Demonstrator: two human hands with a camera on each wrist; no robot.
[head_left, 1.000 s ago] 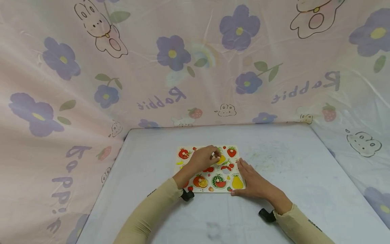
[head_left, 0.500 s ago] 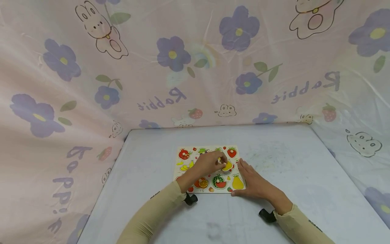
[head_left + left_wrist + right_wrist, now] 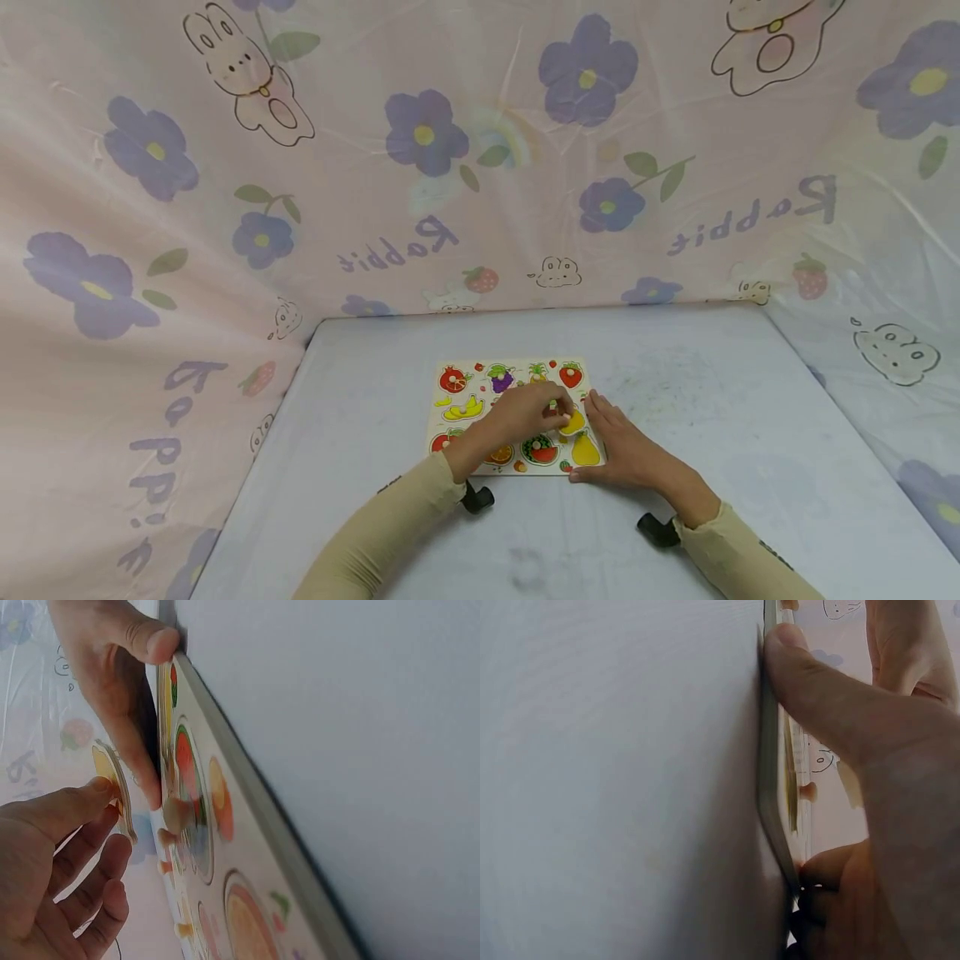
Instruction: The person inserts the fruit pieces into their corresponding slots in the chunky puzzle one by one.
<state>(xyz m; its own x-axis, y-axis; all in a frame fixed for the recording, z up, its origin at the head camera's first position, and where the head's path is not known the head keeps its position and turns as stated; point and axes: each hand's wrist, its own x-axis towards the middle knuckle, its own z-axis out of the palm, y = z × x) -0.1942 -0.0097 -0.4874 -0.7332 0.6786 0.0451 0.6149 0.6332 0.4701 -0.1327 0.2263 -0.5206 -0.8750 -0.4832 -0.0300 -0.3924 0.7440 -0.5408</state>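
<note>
A wooden knob puzzle board (image 3: 480,469) with fruit pictures lies on the table. My left hand (image 3: 521,417) is above its right half and pinches a yellow fruit puzzle piece (image 3: 573,423) between thumb and fingers. In the left wrist view that puzzle piece (image 3: 112,784) stands tilted, apart from the board; its knob is mostly hidden by the fingers. My right hand (image 3: 626,446) rests against the board's right side, fingers extended along the edge. In the right wrist view the right thumb (image 3: 817,682) touches the front edge.
Knobbed pieces sit in the board, among them bananas (image 3: 463,408), grapes (image 3: 501,379), a strawberry (image 3: 571,374) and a watermelon (image 3: 538,450). A yellow pear picture (image 3: 585,448) is at the near right corner. Patterned curtain (image 3: 480,183) surrounds the white table (image 3: 712,417).
My left hand has moved right and towards me with the yellow puzzle piece, from the board's upper middle to just above the pear picture. My right hand has stayed put.
</note>
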